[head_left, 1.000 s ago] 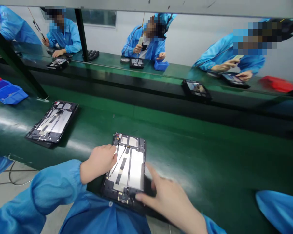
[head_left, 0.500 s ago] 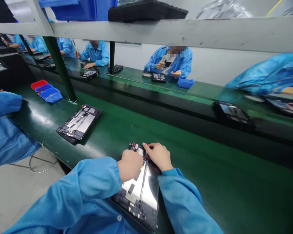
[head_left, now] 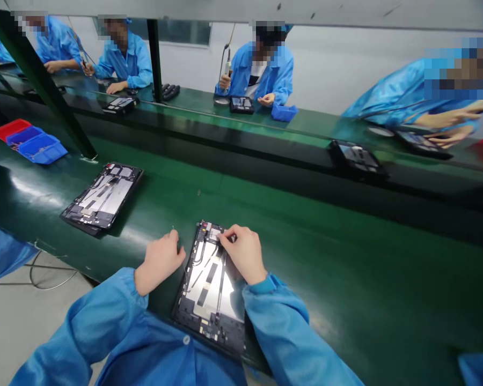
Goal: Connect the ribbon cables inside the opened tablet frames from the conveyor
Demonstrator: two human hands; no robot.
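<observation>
In front of me lies an opened tablet (head_left: 213,279), its inner side up, with a silvery plate, dark strips and thin cables showing. My left hand (head_left: 161,262) is just off the tablet's left edge, its fingers closed in a pinch. What looks like a thin wire pokes out above those fingertips, and a fine strand shows below them. Over the tablet's upper right part, my right hand (head_left: 244,253) has thumb and fingers pressed together at the board. Whatever its fingertips grip is hidden.
Left of me, another opened tablet (head_left: 104,195) rests askew on a dark piece. Red (head_left: 12,128) and blue bins (head_left: 44,149) stand farther left, near a green post (head_left: 44,86). Beyond the raised ledge, co-workers in blue sit with more devices (head_left: 241,104). A sleeve shows at far left.
My left hand has moved left off the tablet, uncovering its upper left part. My right hand stays at the tablet's top in a pinch. The view has tilted down and shifted right.
</observation>
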